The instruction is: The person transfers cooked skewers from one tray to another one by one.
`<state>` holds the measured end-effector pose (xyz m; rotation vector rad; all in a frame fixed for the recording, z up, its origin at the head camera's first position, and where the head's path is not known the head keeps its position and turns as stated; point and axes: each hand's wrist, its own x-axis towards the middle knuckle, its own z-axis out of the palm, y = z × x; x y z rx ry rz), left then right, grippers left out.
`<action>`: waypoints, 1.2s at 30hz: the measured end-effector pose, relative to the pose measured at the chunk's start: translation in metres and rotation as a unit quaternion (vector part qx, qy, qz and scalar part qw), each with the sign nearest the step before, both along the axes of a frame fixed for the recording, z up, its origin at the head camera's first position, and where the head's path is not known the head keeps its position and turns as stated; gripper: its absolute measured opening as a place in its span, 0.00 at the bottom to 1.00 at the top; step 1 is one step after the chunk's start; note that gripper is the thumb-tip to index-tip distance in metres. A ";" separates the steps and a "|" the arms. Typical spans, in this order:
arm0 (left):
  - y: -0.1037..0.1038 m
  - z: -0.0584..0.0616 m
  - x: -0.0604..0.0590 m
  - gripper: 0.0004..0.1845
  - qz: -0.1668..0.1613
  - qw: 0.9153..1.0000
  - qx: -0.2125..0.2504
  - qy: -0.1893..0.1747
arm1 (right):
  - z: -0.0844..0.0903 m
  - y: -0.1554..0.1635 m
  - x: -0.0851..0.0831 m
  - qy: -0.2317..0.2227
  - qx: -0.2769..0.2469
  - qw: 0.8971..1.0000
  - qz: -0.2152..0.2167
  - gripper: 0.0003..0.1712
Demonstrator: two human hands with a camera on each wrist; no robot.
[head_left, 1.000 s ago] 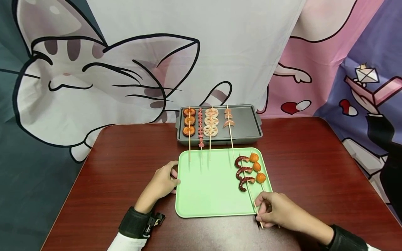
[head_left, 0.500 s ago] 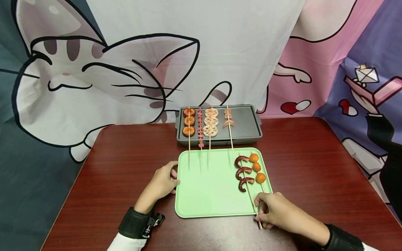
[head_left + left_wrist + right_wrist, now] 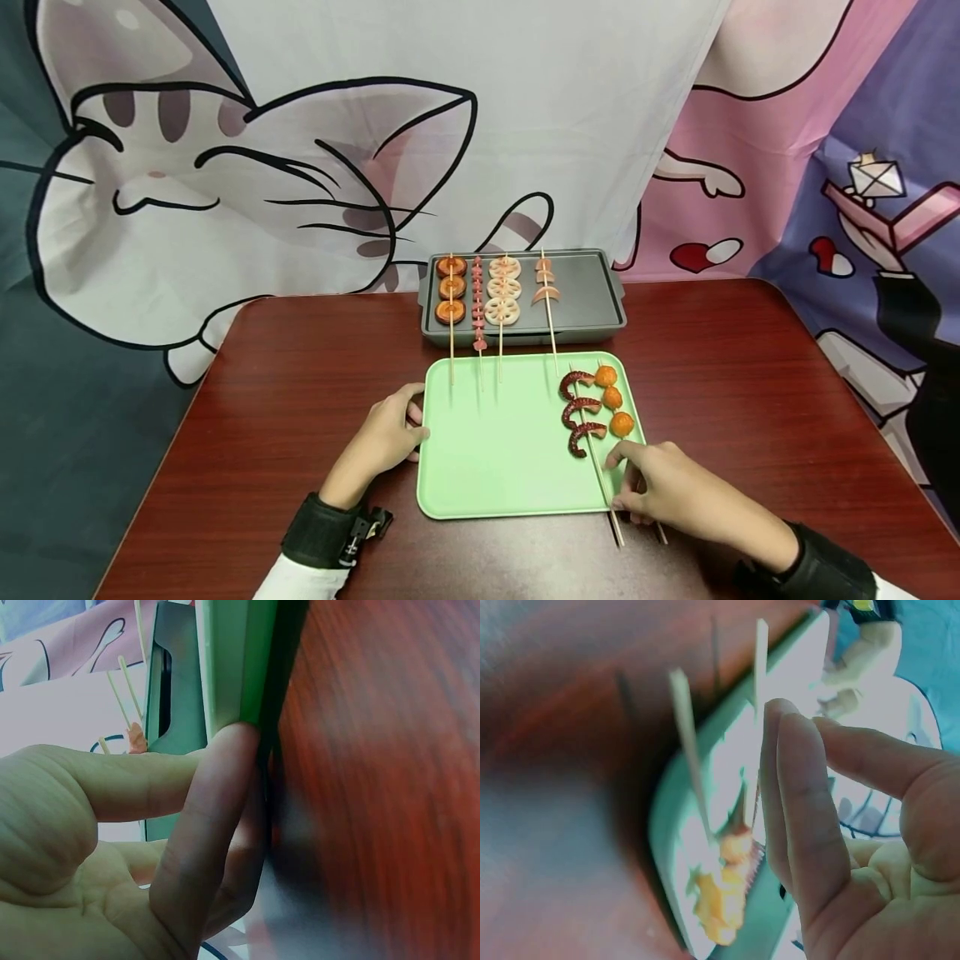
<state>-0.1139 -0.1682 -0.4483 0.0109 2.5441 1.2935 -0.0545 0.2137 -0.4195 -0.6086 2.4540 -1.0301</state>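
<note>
Dark red-brown table (image 3: 750, 400) fills the lower view from the head camera, a cartoon cat cloth (image 3: 247, 192) hanging behind it at 12 o'clock.

Grey grill pan (image 3: 592, 300) sits at the table's far middle. Four skewers lie across its left half, sticks pointing toward 6 o'clock and overhanging the green tray: brown rounds (image 3: 452, 289), small pink pieces (image 3: 477, 304), pale lotus-root slices (image 3: 503, 290), pink sausage pieces (image 3: 545, 282).

Green tray (image 3: 495, 450) lies just in front of the pan, at table centre. On its right part, about 3 o'clock of the tray's middle, lie two skewers side by side: the curled dark red octopus skewer (image 3: 581, 412) and, just to its right, the orange ball skewer (image 3: 613, 400). Both sticks run toward 5 o'clock and pass over the tray's near right corner onto the table.

Left hand (image 3: 386, 437) at the tray's 9 o'clock edge; the left wrist view shows a fingertip (image 3: 225, 761) pressed against the tray rim (image 3: 236, 667), fingers bent along the edge. Grip loosely curled on the rim.

Right hand (image 3: 663, 492) rests at the tray's 5 o'clock corner, over the two sticks. Thumb and forefinger close on the octopus skewer's stick near the tray edge. In the right wrist view the fingers (image 3: 802, 817) lie straight and close together beside the sticks (image 3: 690, 742), blurred; the pinch itself is hard to see there.
</note>
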 end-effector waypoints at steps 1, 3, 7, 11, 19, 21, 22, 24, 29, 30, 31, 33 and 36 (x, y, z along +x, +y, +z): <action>0.000 0.000 0.000 0.35 0.000 1.000 0.000 0.000 | 0.003 0.001 -0.002 0.015 0.003 1.000 0.001 0.16; 0.000 0.000 0.000 0.35 -0.001 1.000 0.001 -0.001 | 0.008 0.002 -0.006 0.043 0.009 0.999 0.002 0.15; 0.000 0.001 0.000 0.35 0.001 1.000 0.005 -0.004 | 0.019 0.004 -0.014 0.066 0.017 0.998 -0.010 0.15; -0.001 0.000 0.000 0.34 0.001 1.000 0.001 -0.002 | 0.024 0.007 -0.021 0.079 0.014 0.996 -0.025 0.13; 0.000 0.001 0.001 0.35 0.002 1.000 0.005 -0.007 | 0.024 0.008 -0.036 0.094 -0.029 0.993 -0.064 0.07; 0.000 0.001 0.001 0.35 0.004 1.000 0.006 -0.008 | 0.024 0.008 -0.042 0.072 -0.054 0.993 -0.077 0.10; 0.000 0.001 0.001 0.35 0.004 1.000 0.005 -0.008 | 0.024 0.008 -0.045 0.061 -0.064 0.993 -0.084 0.11; 0.000 0.000 0.001 0.35 0.003 1.000 0.005 -0.008 | 0.024 0.008 -0.051 0.043 -0.086 0.991 -0.091 0.15; -0.001 0.000 0.001 0.35 0.002 1.000 0.003 -0.006 | 0.023 0.005 -0.067 0.019 -0.118 0.988 -0.099 0.21; -0.001 0.000 0.001 0.34 0.002 1.000 0.003 -0.007 | 0.022 0.005 -0.070 0.014 -0.121 0.987 -0.101 0.22; -0.001 0.000 0.001 0.34 0.002 1.000 0.003 -0.006 | 0.021 0.004 -0.073 0.005 -0.127 0.986 -0.104 0.23; -0.001 0.000 0.001 0.35 0.001 1.000 0.004 -0.006 | 0.020 0.003 -0.079 -0.015 -0.136 0.984 -0.113 0.25; -0.001 0.000 0.001 0.35 0.002 1.000 0.005 -0.008 | 0.018 0.001 -0.086 -0.063 -0.154 0.977 -0.132 0.28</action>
